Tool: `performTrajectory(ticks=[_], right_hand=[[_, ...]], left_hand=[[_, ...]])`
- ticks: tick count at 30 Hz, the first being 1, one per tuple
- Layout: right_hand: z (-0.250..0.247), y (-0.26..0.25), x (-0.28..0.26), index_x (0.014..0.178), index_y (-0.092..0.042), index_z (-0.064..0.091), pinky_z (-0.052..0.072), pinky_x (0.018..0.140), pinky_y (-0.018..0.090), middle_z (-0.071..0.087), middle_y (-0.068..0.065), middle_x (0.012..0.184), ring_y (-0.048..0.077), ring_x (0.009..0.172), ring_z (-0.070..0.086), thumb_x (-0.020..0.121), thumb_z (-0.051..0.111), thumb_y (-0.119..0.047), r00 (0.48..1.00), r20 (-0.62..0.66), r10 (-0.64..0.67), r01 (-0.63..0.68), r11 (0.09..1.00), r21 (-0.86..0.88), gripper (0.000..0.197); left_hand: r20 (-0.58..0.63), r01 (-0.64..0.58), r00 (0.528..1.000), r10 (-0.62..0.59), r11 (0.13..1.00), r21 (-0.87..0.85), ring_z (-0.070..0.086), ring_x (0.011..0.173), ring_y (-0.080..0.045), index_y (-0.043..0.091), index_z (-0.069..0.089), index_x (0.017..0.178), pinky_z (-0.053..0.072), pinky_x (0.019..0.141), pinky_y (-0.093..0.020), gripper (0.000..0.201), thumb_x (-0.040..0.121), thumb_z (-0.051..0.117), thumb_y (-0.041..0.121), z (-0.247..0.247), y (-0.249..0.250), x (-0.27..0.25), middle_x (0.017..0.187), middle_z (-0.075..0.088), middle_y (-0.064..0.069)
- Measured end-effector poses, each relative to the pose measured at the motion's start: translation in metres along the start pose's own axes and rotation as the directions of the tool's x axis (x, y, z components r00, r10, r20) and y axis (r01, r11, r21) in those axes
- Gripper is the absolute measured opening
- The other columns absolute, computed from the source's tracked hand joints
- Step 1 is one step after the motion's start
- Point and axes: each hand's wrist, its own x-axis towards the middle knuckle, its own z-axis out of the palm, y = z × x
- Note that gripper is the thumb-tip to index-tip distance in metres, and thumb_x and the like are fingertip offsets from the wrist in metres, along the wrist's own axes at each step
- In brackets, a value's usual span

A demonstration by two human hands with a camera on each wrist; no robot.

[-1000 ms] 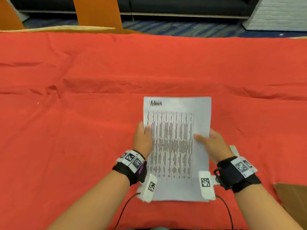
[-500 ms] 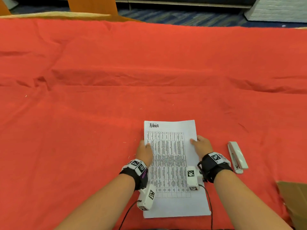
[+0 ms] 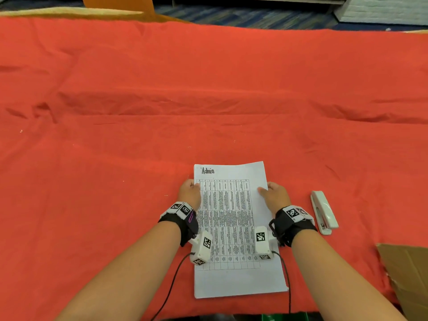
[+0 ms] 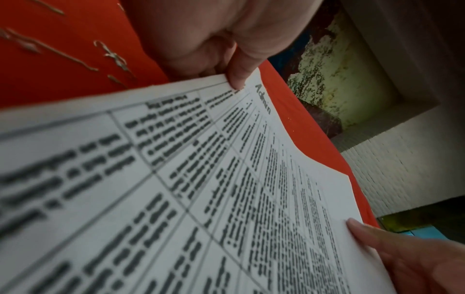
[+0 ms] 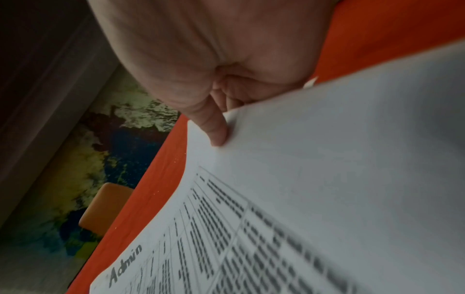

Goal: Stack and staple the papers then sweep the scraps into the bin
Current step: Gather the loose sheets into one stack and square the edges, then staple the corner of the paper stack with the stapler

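Papers, white printed sheets (image 3: 234, 228) with a ruled grid of text and "Admin" handwritten at the top: one stack, sheet count not readable from any view.

Head view. Stack lies lengthwise near the middle of the near edge of the table (image 3: 115, 158), which is draped in a red cloth. Left hand (image 3: 190, 193): one, grip clamped on the stack's left long edge, thumb on top. Right hand (image 3: 275, 196): one, grip clamped on the right long edge, thumb on top. White desk stapler (image 3: 323, 212): one, lying flat just right of the right wrist, apart from the stack. Brown cardboard piece (image 3: 407, 274): one, at the near right corner; possibly the bin, but I cannot tell. Tiny pale specks on the cloth at the left: a few, too small to count.

Left wrist view. Thumb tip (image 4: 239, 79) presses the sheet margin near the "Admin" heading; the far hand's fingers (image 4: 402, 252) hold the opposite edge. Thin bent metal scraps (image 4: 114, 56), possibly spent staples: about five or six, on the cloth beside the stack.

Right wrist view. Thumb (image 5: 214, 129) lies on the blank margin, the other fingers curled under the edge. Top sheet bows slightly.

Step in hand, as judged: squaring the stack. Handling note: press both long edges inward evenly and keep the corners flush. Hold the stack with one hand while the other fetches the stapler, then staple at the "Admin" corner.
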Motion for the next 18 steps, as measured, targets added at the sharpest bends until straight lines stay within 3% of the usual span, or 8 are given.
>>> performTrajectory(ticks=[2, 5, 7, 9, 11, 13, 15, 18], right_hand=[[-0.012, -0.005, -0.002, 0.118, -0.005, 0.059, 0.049, 0.08, 0.032, 0.065, 0.012, 0.113, 0.023, 0.093, 0.061, 0.092, 0.054, -0.013, 0.998, -0.018, -0.054, 0.053, 0.998, -0.042, 0.027], [-0.05, -0.009, -0.001, 0.128, -0.005, 0.053, 0.044, 0.098, 0.037, 0.059, 0.012, 0.124, 0.024, 0.113, 0.056, 0.088, 0.062, -0.018, 0.973, -0.156, -0.17, 0.13, 0.963, -0.235, 0.043], [-0.079, -0.004, 0.002, 0.126, -0.004, 0.055, 0.037, 0.106, 0.042, 0.056, 0.017, 0.129, 0.031, 0.122, 0.05, 0.083, 0.067, -0.017, 0.937, -0.285, -0.2, 0.087, 0.927, -0.364, 0.046], [-0.101, 0.004, 0.001, 0.124, -0.002, 0.057, 0.032, 0.109, 0.043, 0.054, 0.024, 0.128, 0.037, 0.125, 0.044, 0.079, 0.069, -0.017, 0.901, -0.407, -0.15, -0.05, 0.897, -0.44, 0.048], [-0.113, 0.013, -0.003, 0.118, -0.001, 0.06, 0.035, 0.104, 0.041, 0.055, 0.027, 0.123, 0.04, 0.122, 0.045, 0.078, 0.069, -0.025, 0.889, -0.457, -0.012, -0.242, 0.836, -0.492, 0.048], [-0.117, 0.021, -0.006, 0.108, 0.005, 0.062, 0.044, 0.091, 0.04, 0.062, 0.027, 0.111, 0.04, 0.111, 0.055, 0.076, 0.072, -0.032, 0.901, -0.401, 0.165, -0.364, 0.79, -0.493, 0.05], [-0.118, 0.028, -0.007, 0.106, 0.009, 0.06, 0.046, 0.078, 0.037, 0.064, 0.026, 0.102, 0.039, 0.102, 0.061, 0.076, 0.075, -0.027, 0.905, -0.336, 0.26, -0.401, 0.784, -0.473, 0.049], [-0.118, 0.03, -0.008, 0.11, 0.011, 0.056, 0.046, 0.076, 0.038, 0.063, 0.029, 0.109, 0.041, 0.102, 0.061, 0.078, 0.073, -0.021, 0.889, -0.374, 0.264, -0.417, 0.803, -0.426, 0.049]], left_hand=[[0.005, 0.0, 1.0, 0.0, 1.0, -0.007, 0.028, 0.052, -0.014, 0.01, 0.043, 0.079, 0.024, 0.049, -0.026, 0.017, 0.095, 0.037, 0.009, 0.0, -0.001, 0.0, 0.067, 0.036, -0.004], [0.011, -0.005, 1.0, 0.005, 1.0, 0.0, 0.03, 0.054, -0.015, 0.013, 0.047, 0.085, 0.025, 0.05, -0.027, 0.014, 0.095, 0.037, 0.01, 0.0, -0.004, 0.003, 0.073, 0.039, -0.007], [0.008, -0.015, 1.0, 0.015, 1.0, 0.008, 0.031, 0.056, -0.016, 0.013, 0.047, 0.086, 0.025, 0.052, -0.027, 0.013, 0.095, 0.038, 0.011, -0.001, -0.006, 0.006, 0.073, 0.04, -0.007], [0.007, -0.021, 1.0, 0.02, 1.0, 0.013, 0.031, 0.056, -0.016, 0.012, 0.047, 0.086, 0.025, 0.053, -0.028, 0.013, 0.094, 0.038, 0.01, 0.0, -0.008, 0.009, 0.072, 0.039, -0.007], [0.009, -0.013, 1.0, 0.013, 1.0, 0.005, 0.032, 0.055, -0.016, 0.013, 0.047, 0.087, 0.026, 0.052, -0.027, 0.012, 0.095, 0.038, 0.01, 0.001, -0.011, 0.011, 0.074, 0.042, -0.008], [0.013, -0.004, 1.0, 0.004, 1.0, -0.002, 0.033, 0.055, -0.016, 0.015, 0.048, 0.089, 0.027, 0.051, -0.026, 0.012, 0.095, 0.038, 0.011, 0.001, -0.013, 0.012, 0.08, 0.046, -0.009], [0.01, -0.006, 1.0, 0.006, 1.0, -0.005, 0.033, 0.055, -0.015, 0.015, 0.048, 0.09, 0.028, 0.05, -0.026, 0.013, 0.095, 0.038, 0.011, 0.002, -0.013, 0.013, 0.082, 0.047, -0.01], [0.002, -0.011, 1.0, 0.011, 1.0, -0.013, 0.034, 0.054, -0.015, 0.008, 0.054, 0.094, 0.028, 0.049, -0.025, 0.016, 0.096, 0.038, 0.01, 0.003, -0.012, 0.012, 0.076, 0.047, -0.007]])
